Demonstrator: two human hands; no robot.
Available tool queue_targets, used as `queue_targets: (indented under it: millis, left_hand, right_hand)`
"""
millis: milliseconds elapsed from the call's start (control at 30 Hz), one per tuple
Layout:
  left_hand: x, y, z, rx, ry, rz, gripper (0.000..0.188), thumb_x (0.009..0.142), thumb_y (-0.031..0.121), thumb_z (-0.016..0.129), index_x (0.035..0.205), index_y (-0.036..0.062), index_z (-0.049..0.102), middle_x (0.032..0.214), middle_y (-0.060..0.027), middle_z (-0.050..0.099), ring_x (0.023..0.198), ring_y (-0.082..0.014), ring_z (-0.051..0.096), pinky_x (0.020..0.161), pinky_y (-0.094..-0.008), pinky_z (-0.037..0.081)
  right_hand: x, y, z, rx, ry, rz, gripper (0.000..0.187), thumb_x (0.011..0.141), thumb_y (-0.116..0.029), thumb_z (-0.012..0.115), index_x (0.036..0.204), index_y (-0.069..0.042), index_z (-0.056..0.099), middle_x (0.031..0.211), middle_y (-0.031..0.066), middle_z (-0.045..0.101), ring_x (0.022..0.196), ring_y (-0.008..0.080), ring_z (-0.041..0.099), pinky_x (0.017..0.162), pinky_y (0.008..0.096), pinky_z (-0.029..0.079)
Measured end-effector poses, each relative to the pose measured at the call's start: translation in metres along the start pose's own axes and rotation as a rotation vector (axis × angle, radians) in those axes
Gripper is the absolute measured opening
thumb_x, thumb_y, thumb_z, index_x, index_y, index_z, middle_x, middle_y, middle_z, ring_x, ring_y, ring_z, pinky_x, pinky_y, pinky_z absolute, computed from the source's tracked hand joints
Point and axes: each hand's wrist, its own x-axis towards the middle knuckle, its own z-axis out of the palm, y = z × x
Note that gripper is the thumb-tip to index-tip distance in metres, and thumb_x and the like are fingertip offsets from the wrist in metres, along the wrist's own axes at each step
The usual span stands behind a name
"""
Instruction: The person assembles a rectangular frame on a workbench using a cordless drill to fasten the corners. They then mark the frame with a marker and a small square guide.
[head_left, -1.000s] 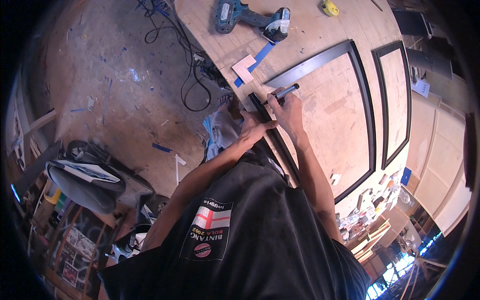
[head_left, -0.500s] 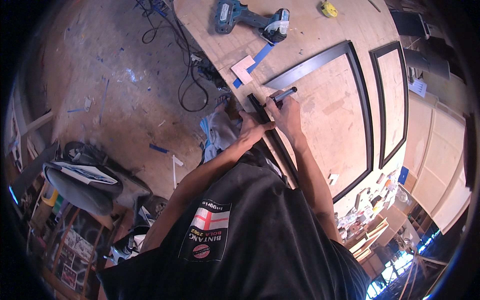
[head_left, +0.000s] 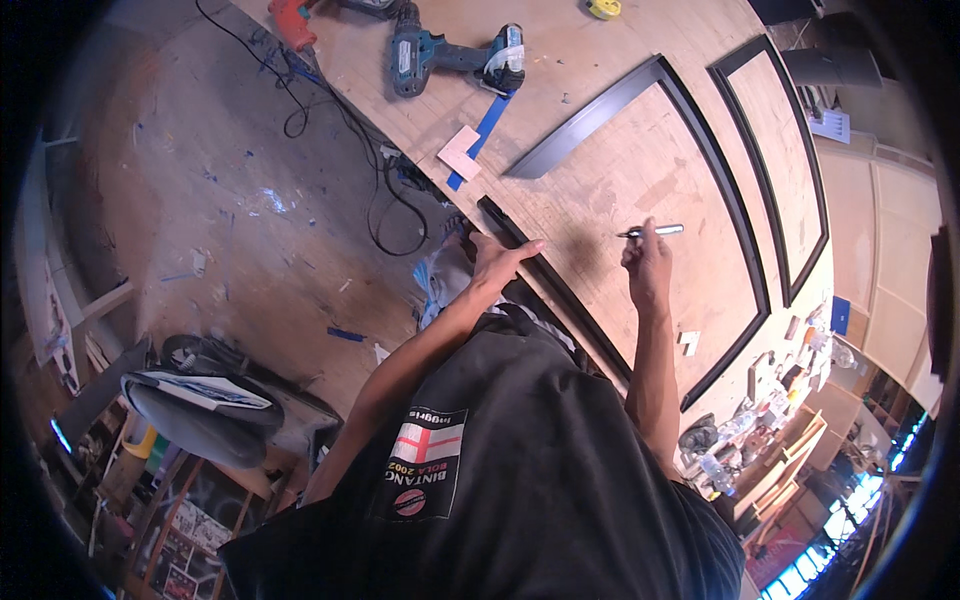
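Note:
My left hand (head_left: 497,262) grips a long black strip (head_left: 585,318) along the near edge of the wooden table, its thumb laid across the top. Its other fingers are partly hidden at the strip's outer side. Raised over the tabletop, my right hand (head_left: 650,272) pinches a silver-and-black marker pen (head_left: 668,230), its dark tip pointing left, apart from the strip. Beyond the hands lies a black frame (head_left: 735,215) with one grey side piece (head_left: 585,120); its side toward me is open.
A second black frame (head_left: 778,150) lies farther right. Toward the far end are a teal cordless drill (head_left: 450,58), blue tape (head_left: 490,125), an L-shaped wood piece (head_left: 459,153) and a yellow tape measure (head_left: 603,9). Cables (head_left: 385,190) hang off the left edge. Clutter (head_left: 740,425) covers the right end.
My right hand has lifted away from the strip and moved right with the marker pen. My left hand stays on the strip. The whole view has shifted, bringing an orange tool into sight.

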Motion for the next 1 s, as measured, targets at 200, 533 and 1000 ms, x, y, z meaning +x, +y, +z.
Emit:
queue_targets:
  millis: [200, 533, 1000]
  left_hand:
    - [0.004, -0.007, -0.008, 0.025, -0.015, 0.006, 0.108, 0.072, 0.027, 0.097, 0.140, -0.0061, 0.020, 0.142, -0.0305, 0.048, 0.128, -0.0387, 0.058, 0.101, -0.0593, 0.053]
    - [-0.019, -0.001, -0.073, 1.076, -0.054, 0.050, 0.116, 0.062, 0.036, 0.101, 0.155, 0.0006, 0.039, 0.147, -0.0258, 0.055, 0.134, -0.0365, 0.056, 0.107, -0.0480, 0.051]
    - [0.050, -0.008, -0.276, 1.350, 0.026, -0.176, 0.067, 0.088, 0.030, 0.084, 0.138, -0.0052, 0.055, 0.120, -0.0127, 0.068, 0.102, -0.0269, 0.068, 0.082, -0.0355, 0.056]
  right_hand:
    - [-0.014, 0.015, -0.042, 0.281, 0.052, 0.192, 0.045, 0.102, -0.056, 0.062, 0.088, -0.014, 0.057, 0.069, -0.0055, 0.047, 0.061, 0.0082, 0.045, 0.056, 0.0227, 0.036]
    - [-0.008, 0.049, -0.074, 0.505, -0.039, 0.129, 0.027, 0.107, -0.034, 0.060, 0.099, -0.008, 0.065, 0.069, -0.0075, 0.043, 0.056, 0.0046, 0.040, 0.049, 0.0219, 0.032]
    - [-0.058, 0.084, -0.139, 0.639, 0.255, -0.074, 0.031, 0.096, -0.026, 0.075, 0.099, 0.003, 0.068, 0.082, 0.0084, 0.067, 0.059, 0.0124, 0.060, 0.051, 0.0280, 0.049]
